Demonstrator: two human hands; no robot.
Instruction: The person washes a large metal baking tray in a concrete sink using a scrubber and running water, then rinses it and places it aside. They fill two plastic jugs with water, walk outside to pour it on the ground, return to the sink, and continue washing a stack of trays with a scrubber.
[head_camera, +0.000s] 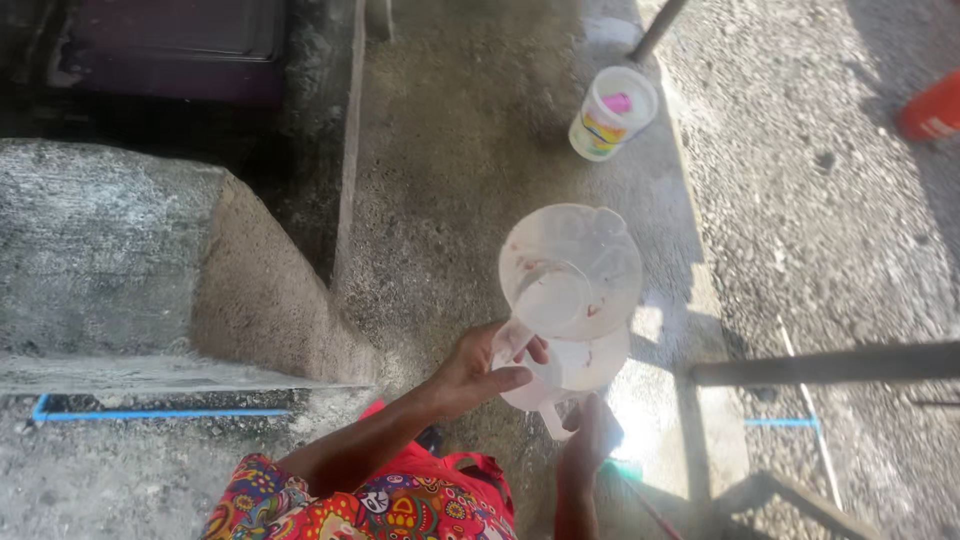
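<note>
Two clear plastic jugs are in the person's hands, one nested above the other as seen from the head camera. Far to the left of the hands stands a rough grey concrete block (120, 250) with a sloped face, and a thin blue pipe (160, 413) runs along the ground below it. Closer in, the left hand (470, 375) comes up from a bright floral sleeve (350, 505) and closes around the handle of the upper translucent plastic jug (570, 270), thumb laid across the top, fingers curled under. That jug is tilted forward, its mouth open to the camera, with pinkish residue smeared on the inner wall. Just below it, touching or nearly so, sits the second clear jug (585, 365); the right hand (590, 440) grips low at its handle, in shadow, so how tightly it grips cannot be told.

Judging by the smears, a firm hold on both handles and a steady tilt would keep the residue from running onto the wrist; keeping the two rims apart would also help.

Beyond the hands, up and to the right, a white plastic tub (612, 112) with a colourful label stands on the concrete floor (450, 150). Further right lies gravelly ground (820, 200), and a dark metal bar (830, 365) crosses beside the right hand.
</note>
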